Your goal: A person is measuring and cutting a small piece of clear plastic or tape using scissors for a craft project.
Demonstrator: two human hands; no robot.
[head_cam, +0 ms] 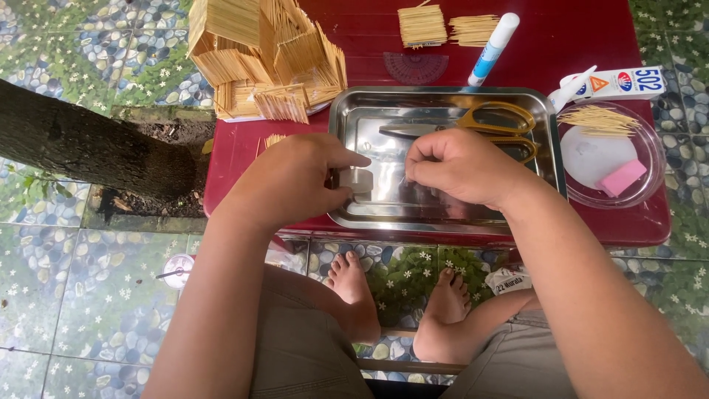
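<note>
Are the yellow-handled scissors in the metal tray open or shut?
Shut: the scissors lie flat in the tray, blades together in one point, handles side by side.

Floor (pixel 88 295): glossy tiles w/ pebble-and-white-flower print, green/blue tones, reflecting soft daylight. Small red table (pixel 354 29) standing on it, top centre. Dark tree trunk (pixel 81 144) leaning in from left, rooted in a patch of bare soil (pixel 159 203) just beside table's left edge. Light even, no hard shadows showing.
</note>
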